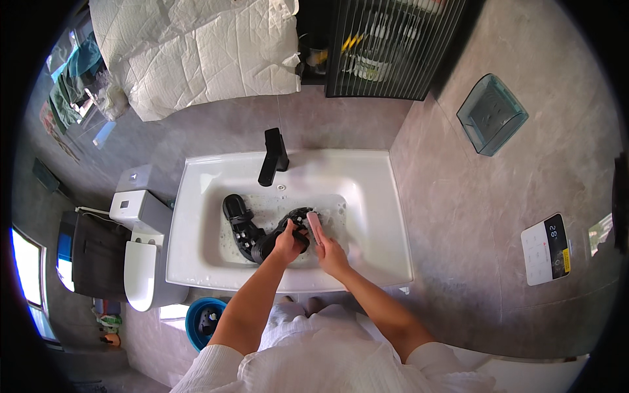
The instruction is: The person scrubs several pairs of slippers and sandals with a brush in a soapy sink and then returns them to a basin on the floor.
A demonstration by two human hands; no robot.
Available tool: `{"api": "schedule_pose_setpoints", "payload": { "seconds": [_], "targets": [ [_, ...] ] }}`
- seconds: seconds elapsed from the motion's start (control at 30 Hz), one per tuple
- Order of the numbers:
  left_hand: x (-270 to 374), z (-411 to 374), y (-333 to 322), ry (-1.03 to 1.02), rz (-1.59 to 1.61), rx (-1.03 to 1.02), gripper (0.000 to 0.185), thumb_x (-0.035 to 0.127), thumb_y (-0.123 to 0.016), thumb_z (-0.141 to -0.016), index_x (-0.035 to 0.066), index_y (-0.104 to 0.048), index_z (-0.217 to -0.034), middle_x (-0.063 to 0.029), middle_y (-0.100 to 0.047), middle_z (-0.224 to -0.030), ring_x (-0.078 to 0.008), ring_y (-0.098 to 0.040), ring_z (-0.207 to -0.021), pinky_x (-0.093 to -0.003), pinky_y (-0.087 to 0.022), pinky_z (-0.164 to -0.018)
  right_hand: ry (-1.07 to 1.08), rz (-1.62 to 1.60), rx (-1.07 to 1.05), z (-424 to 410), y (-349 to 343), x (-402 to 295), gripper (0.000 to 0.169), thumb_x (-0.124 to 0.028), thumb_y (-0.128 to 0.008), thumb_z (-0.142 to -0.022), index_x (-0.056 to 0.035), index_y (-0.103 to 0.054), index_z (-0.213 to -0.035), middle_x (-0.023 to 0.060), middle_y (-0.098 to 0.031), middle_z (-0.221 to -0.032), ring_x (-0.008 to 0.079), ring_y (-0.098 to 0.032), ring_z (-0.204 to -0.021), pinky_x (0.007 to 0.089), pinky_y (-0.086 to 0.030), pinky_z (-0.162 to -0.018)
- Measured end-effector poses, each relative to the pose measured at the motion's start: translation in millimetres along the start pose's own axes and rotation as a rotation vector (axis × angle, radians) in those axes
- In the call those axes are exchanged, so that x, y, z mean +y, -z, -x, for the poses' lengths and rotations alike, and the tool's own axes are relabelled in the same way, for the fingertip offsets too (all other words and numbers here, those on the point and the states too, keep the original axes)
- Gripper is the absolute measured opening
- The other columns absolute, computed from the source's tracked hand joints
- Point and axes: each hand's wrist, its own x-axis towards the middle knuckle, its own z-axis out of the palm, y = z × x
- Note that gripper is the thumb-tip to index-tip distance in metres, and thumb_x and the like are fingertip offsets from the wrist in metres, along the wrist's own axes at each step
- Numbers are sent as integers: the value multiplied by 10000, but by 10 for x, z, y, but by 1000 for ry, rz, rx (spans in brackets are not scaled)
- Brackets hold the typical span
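Note:
My left hand (289,243) grips a black clog (275,240) by its heel-strap side, with the toe pointing up and to the right over the soapy water. In my right hand (333,256) is a pink-handled brush (313,227), held against or close beside the clog's toe; its bristles are hidden. A second black clog (240,223) with pale charms lies in the sudsy water at the basin's left. Both hands are inside the white washbasin (388,216). Above the basin stands a black faucet (271,157).
A blue bucket (189,322) with a dark clog (209,319) inside stands on the floor at lower left. Beside the basin is a white toilet (141,267). A ribbed-glass cabinet (388,49) hangs above, and a control panel (535,250) is on the right wall.

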Motion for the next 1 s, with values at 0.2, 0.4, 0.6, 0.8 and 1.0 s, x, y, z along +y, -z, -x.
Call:
{"api": "schedule_pose_setpoints", "payload": {
  "seconds": [0.2,0.4,0.6,0.8,1.0],
  "targets": [
    [84,283,-73,-47,-244,-64,213,242,-466,-1006,70,-515,-1122,-134,-608,-1101,-279,-597,-1070,-382,-488,-846,-142,129,-98,49,259,128,584,-177,-578,-883,-209,-394,-1437,218,-593,-934,392,-614,-849,462,-496,-759],
    [-124,471,-83,-22,-295,-81,253,71,-426,-983,24,-504,-1219,-142,-594,-1162,-274,-575,-1122,-435,-468,-969,207,63,-164,107,207,-188,545,-189,-569,-899,-225,-414,-1420,209,-572,-973,398,-613,-842,474,-506,-715],
    [-120,506,-12,-39,-342,-102,303,-11,-380,-959,10,-478,-1245,-151,-544,-1239,-281,-562,-1116,-400,-475,-970,264,130,-243,-261,40,-389,540,-193,-546,-914,-284,-394,-1424,177,-567,-1000,397,-618,-789,471,-515,-682],
    [-143,443,102,-40,-586,84,238,93,-431,-973,-3,-549,-1155,-131,-622,-1063,-250,-626,-965,-369,-523,-808,214,222,-415,16,596,-114,582,-181,-574,-897,-291,-384,-1436,156,-579,-951,368,-621,-792,446,-511,-699],
    [233,742,-266,-297,-1555,185,246,245,-572,-909,38,-669,-820,-96,-674,-725,-291,-667,-695,-396,-537,-632,156,84,-174,-149,646,-128,590,-161,-584,-887,-264,-395,-1437,152,-581,-924,339,-616,-842,416,-498,-745]
  ]
}}
